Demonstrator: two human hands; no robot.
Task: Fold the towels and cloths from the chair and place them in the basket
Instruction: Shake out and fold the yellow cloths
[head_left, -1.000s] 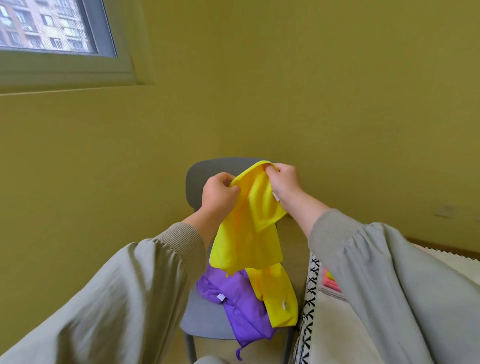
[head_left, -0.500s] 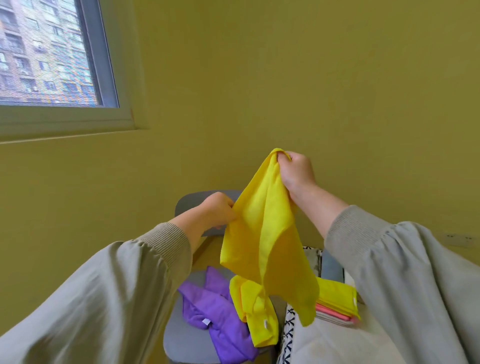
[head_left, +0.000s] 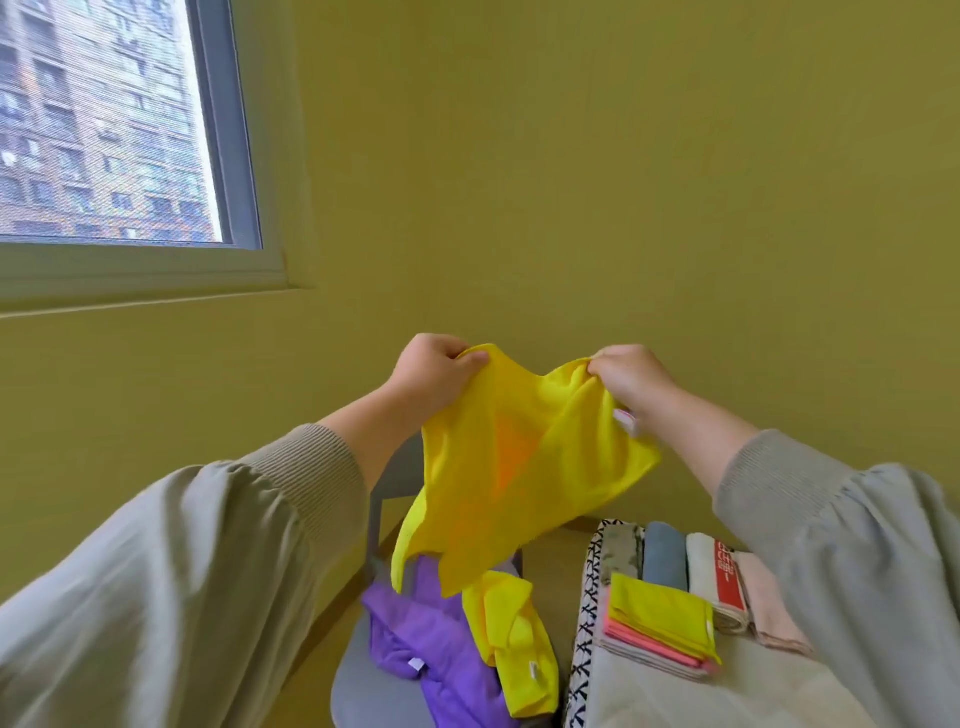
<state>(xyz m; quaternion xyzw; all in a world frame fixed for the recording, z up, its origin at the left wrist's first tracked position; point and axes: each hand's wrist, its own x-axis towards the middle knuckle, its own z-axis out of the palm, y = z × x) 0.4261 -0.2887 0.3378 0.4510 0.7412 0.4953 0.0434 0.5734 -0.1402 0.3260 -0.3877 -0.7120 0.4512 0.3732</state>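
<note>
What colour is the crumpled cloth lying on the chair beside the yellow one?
The crumpled cloth is purple, shown in the head view.

A room in a home: plain olive-yellow painted walls (head_left: 623, 182), a grey-framed window (head_left: 228, 135) facing a tall apartment block (head_left: 93, 130), a grey curved-back chair (head_left: 358, 693) beside a pale fabric basket (head_left: 584, 639) of folded towels (head_left: 665, 558).

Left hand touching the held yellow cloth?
Touching. Head view shows the left hand pinching the top left corner of the held yellow cloth, fabric bunched under its curled fingers.
</note>
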